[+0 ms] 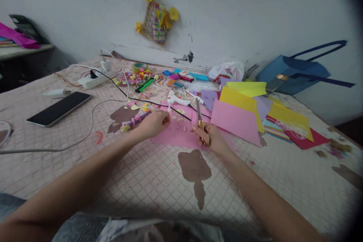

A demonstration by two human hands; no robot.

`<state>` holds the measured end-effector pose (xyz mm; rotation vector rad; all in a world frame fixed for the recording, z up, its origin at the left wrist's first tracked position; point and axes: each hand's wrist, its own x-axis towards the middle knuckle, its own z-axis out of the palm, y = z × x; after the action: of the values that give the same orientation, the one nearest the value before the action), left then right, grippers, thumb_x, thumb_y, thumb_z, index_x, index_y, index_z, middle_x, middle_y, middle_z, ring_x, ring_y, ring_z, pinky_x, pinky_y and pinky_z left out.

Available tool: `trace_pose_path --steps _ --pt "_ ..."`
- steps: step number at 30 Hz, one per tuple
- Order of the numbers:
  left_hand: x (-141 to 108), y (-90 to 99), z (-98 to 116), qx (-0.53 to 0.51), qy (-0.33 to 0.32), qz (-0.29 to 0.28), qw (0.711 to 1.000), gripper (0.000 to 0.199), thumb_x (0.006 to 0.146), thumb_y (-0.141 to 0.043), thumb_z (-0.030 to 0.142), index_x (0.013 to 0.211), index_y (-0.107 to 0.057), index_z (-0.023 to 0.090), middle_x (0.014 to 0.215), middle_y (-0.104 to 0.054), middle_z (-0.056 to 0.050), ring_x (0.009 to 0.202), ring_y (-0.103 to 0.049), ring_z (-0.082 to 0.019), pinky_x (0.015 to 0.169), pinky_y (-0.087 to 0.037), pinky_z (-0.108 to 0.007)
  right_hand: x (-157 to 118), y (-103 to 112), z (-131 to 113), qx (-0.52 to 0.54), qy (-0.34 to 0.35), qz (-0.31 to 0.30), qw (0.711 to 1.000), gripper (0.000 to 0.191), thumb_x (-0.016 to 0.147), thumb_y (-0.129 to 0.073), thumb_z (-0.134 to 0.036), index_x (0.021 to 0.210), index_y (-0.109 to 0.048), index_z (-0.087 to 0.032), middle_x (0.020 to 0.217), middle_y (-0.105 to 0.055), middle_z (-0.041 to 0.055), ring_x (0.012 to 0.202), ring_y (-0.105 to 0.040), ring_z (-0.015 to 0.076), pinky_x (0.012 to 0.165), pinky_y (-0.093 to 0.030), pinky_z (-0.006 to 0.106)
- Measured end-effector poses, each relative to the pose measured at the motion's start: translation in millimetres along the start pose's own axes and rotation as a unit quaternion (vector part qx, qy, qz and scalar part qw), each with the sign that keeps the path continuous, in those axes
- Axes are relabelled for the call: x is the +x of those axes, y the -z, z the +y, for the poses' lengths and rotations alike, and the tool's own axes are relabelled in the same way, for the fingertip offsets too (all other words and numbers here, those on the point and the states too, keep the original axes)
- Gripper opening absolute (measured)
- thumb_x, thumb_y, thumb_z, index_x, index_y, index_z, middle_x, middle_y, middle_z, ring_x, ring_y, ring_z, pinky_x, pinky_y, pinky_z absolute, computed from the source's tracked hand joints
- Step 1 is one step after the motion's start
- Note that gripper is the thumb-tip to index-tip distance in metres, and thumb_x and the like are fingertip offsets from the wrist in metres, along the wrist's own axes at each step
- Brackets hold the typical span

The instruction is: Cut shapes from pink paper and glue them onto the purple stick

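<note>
My right hand grips gold-handled scissors, their blades pointing away from me. A narrow pink paper strip shows beside the blades, near my fingertips. My left hand is closed in a fist; whatever its fingers hold is hidden. Just behind that wrist is a purple stick with pink strips and a yellow end; I cannot tell whether the hand touches it. Both hands are over a pink paper sheet strewn with small paper scraps. A white glue gun lies beyond them, its black cord crossing the sheet.
Pink and yellow sheets lie at right, near a blue bag. A tablet and a power strip with trailing cables occupy the left. Paper pieces, a green cutter and tape are toward the wall.
</note>
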<state>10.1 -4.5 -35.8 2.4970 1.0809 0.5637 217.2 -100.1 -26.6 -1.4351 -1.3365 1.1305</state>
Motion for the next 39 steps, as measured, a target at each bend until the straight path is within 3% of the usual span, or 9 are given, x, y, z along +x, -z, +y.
trace_pose_path --steps 6,11,14,17,21,27,34,39 --pt "2 -6.2 18 -0.037 -0.048 0.063 0.996 0.012 0.079 -0.049 0.015 0.081 -0.061 0.015 0.080 -0.060 -0.006 0.070 -0.054 -0.015 0.064 -0.043 -0.025 5 2 3 0.002 -0.007 0.027 1.000 0.030 0.074 -0.059 -0.047 0.070 -0.053 -0.017 0.046 -0.037 -0.0075 0.038 -0.037 0.0071 0.037 -0.028 0.020" --pt "9 -25.2 33 -0.014 -0.129 0.049 0.990 0.019 0.080 -0.052 0.013 0.096 -0.062 0.015 0.099 -0.059 -0.010 0.096 -0.053 -0.021 0.083 -0.043 -0.034 6 1 3 0.019 0.008 0.023 1.000 0.033 0.071 -0.062 -0.047 0.064 -0.048 -0.018 0.048 -0.040 -0.0063 0.039 -0.037 0.0068 0.037 -0.031 0.021" --pt "12 -34.0 35 0.015 -0.153 0.035 0.987 0.017 0.080 -0.052 0.013 0.093 -0.063 0.017 0.098 -0.059 -0.010 0.098 -0.051 -0.023 0.086 -0.042 -0.037 6 1 4 0.027 0.009 0.021 0.999 0.032 0.072 -0.062 -0.046 0.064 -0.048 -0.018 0.048 -0.040 -0.0063 0.039 -0.037 0.0066 0.037 -0.032 0.020" --pt "15 -36.3 34 0.017 -0.152 0.026 0.988 0.012 0.078 -0.052 0.011 0.079 -0.063 0.015 0.094 -0.059 -0.010 0.094 -0.052 -0.022 0.083 -0.042 -0.036 6 1 5 0.014 0.015 0.024 1.000 0.032 0.073 -0.061 -0.047 0.065 -0.050 -0.018 0.047 -0.042 -0.0061 0.038 -0.038 0.0065 0.037 -0.031 0.020" --pt "15 -30.9 32 -0.042 -0.141 0.030 0.989 0.011 0.076 -0.051 0.008 0.077 -0.060 0.016 0.089 -0.061 -0.008 0.090 -0.054 -0.020 0.082 -0.042 -0.034 8 4 7 -0.009 0.021 0.024 0.999 0.032 0.076 -0.058 -0.047 0.064 -0.048 -0.019 0.043 -0.043 -0.0058 0.037 -0.039 0.0074 0.037 -0.028 0.020" --pt "11 -18.4 29 -0.169 -0.030 0.037 0.985 0.006 0.079 -0.052 0.018 0.081 -0.058 0.016 0.082 -0.063 -0.004 0.074 -0.057 -0.014 0.068 -0.045 -0.026 7 3 9 -0.012 0.018 0.019 1.000 0.027 0.078 -0.056 -0.043 0.069 -0.053 -0.018 0.043 -0.044 -0.0054 0.037 -0.038 0.0076 0.038 -0.025 0.020" --pt "11 -23.2 23 -0.049 -0.119 0.028 0.991 0.010 0.077 -0.053 0.013 0.083 -0.062 0.016 0.090 -0.060 -0.008 0.090 -0.054 -0.021 0.080 -0.044 -0.032 7 -2 11 0.005 0.011 0.002 1.000 0.028 0.075 -0.059 -0.041 0.064 -0.047 -0.019 0.042 -0.042 -0.0064 0.037 -0.037 0.0074 0.038 -0.029 0.020" --pt "13 -26.4 24 -0.049 -0.115 0.037 0.992 0.007 0.075 -0.054 0.012 0.073 -0.060 0.015 0.082 -0.060 -0.007 0.085 -0.054 -0.020 0.076 -0.044 -0.031 8 -3 13 0.008 0.013 -0.001 1.000 0.027 0.076 -0.059 -0.041 0.066 -0.050 -0.018 0.042 -0.042 -0.0063 0.037 -0.036 0.0070 0.037 -0.030 0.019"
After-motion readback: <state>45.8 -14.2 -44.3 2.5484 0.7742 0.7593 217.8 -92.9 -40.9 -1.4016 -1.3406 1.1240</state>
